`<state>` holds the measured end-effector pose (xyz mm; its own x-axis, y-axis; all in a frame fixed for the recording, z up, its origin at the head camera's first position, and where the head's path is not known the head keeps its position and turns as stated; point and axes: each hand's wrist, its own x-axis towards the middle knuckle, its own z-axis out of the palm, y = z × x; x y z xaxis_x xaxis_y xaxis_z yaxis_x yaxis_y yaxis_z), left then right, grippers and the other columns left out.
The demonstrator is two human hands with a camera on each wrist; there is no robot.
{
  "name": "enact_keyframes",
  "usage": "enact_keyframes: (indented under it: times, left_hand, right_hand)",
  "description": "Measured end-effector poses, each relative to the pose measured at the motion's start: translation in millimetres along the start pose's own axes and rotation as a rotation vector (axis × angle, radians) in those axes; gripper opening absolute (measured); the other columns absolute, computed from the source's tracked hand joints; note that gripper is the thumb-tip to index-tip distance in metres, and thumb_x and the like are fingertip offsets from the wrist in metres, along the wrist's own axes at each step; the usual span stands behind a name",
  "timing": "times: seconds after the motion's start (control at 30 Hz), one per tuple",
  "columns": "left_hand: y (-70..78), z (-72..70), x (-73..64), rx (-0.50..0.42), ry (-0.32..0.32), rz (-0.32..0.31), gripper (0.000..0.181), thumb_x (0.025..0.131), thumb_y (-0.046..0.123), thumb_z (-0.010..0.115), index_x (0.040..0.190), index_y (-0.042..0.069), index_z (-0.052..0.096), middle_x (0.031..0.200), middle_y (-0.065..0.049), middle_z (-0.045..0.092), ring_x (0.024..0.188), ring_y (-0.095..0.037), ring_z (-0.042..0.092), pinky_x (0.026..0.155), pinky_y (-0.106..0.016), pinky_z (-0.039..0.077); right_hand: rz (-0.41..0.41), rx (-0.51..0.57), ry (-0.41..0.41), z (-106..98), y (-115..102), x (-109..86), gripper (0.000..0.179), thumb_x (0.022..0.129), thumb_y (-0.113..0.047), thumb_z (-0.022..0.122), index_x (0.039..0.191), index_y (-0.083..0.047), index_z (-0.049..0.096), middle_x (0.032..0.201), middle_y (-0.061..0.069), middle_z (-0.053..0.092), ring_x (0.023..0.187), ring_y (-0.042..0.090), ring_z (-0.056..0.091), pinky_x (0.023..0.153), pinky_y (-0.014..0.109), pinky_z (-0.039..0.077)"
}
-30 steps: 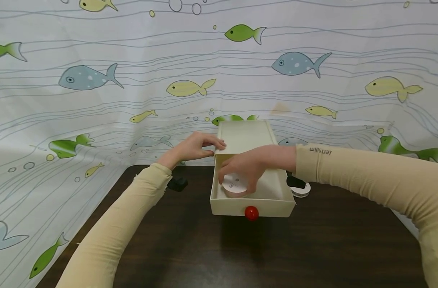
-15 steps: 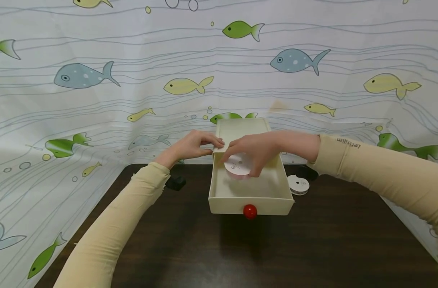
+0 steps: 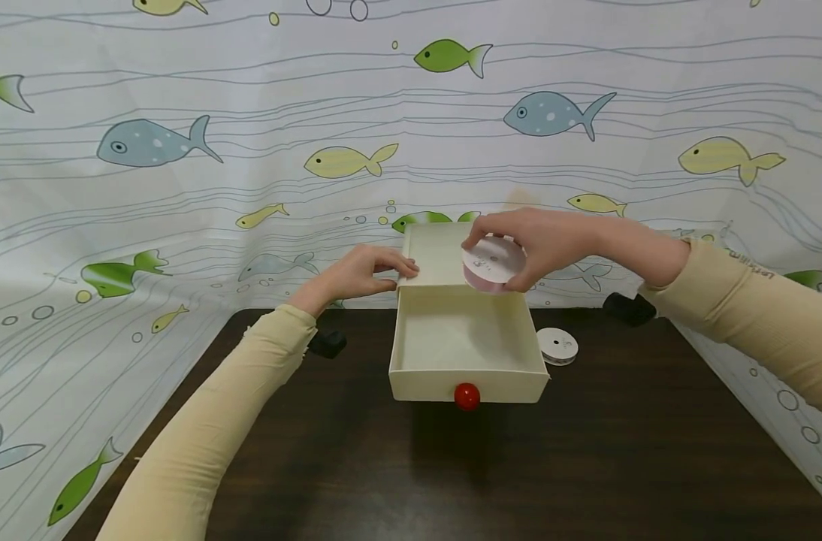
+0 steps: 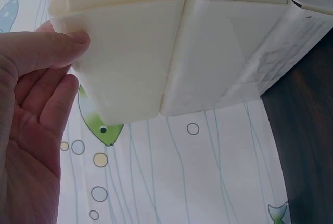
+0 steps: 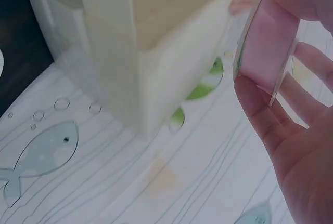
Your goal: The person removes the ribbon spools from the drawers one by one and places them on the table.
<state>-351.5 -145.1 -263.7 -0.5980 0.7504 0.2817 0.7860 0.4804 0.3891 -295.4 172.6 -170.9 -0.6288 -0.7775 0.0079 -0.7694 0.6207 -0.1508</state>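
Observation:
A cream drawer box [image 3: 433, 255] stands at the back of the table, its drawer [image 3: 421, 385] pulled out toward me with a round red knob [image 3: 467, 396] on the front. My left hand [image 3: 358, 272] grips the box's top left edge; in the left wrist view the thumb lies on the cream wall. Above the box's right side, my right hand [image 3: 549, 237] pinches a spool of pink ribbon [image 3: 494, 261] between thumb and fingers. The right wrist view shows the ribbon [image 5: 268, 39] wound between two pale discs.
A second white-topped spool [image 3: 557, 346] lies on the dark wooden table [image 3: 357, 466] to the right of the drawer. A fish-patterned sheet [image 3: 282, 98] hangs behind and at both sides. Black wrist cameras sit under the wrists.
My right hand has lifted the spool of pink ribbon out of the drawer, up and to the right. The left hand has stayed at the box's edge.

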Motion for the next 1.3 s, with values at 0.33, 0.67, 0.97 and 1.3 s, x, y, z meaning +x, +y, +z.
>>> enact_keyframes:
  times: [0.33,0.67,0.97,1.3]
  left_hand:
    - [0.1,-0.3,-0.3,0.006,-0.003,0.006,0.032,0.09,-0.002,0.065,0.12,0.008,0.072,0.133,-0.011,0.066,0.132,-0.028,0.056,0.102,-0.044,0.055]
    - [-1.3,-0.6,0.5,-0.006,-0.003,0.013,0.031,0.091,-0.002,0.065,0.12,0.008,0.072,0.133,-0.01,0.066,0.132,-0.028,0.057,0.104,-0.043,0.054]
    - [-4.0,0.9,-0.5,-0.008,-0.001,0.015,0.032,0.091,-0.002,0.065,0.12,0.009,0.072,0.134,-0.011,0.065,0.132,-0.028,0.056,0.105,-0.044,0.053]
    - [-4.7,0.5,0.2,-0.032,-0.004,0.001,0.033,0.09,-0.003,0.065,0.12,0.009,0.072,0.133,-0.01,0.066,0.131,-0.026,0.057,0.108,-0.041,0.051]
  right_hand:
    - [0.145,-0.016,0.116,-12,48,-39.5,0.062,0.076,-0.016,0.083,0.131,-0.021,0.055,0.125,0.003,0.059,0.105,0.022,0.053,0.081,0.033,0.056]
    - [0.295,-0.009,0.142,-6,107,-71.1,0.069,0.078,-0.024,0.083,0.14,-0.02,0.054,0.14,0.013,0.052,0.109,0.03,0.054,0.079,0.039,0.054]
    - [0.436,-0.017,0.166,29,148,-83.9,0.071,0.075,-0.026,0.085,0.138,-0.013,0.055,0.137,0.022,0.053,0.105,0.035,0.051,0.075,0.044,0.052]
    - [0.446,0.003,0.166,85,182,-95.6,0.069,0.077,-0.029,0.083,0.138,-0.01,0.056,0.138,0.026,0.053,0.102,0.034,0.053,0.076,0.043,0.047]
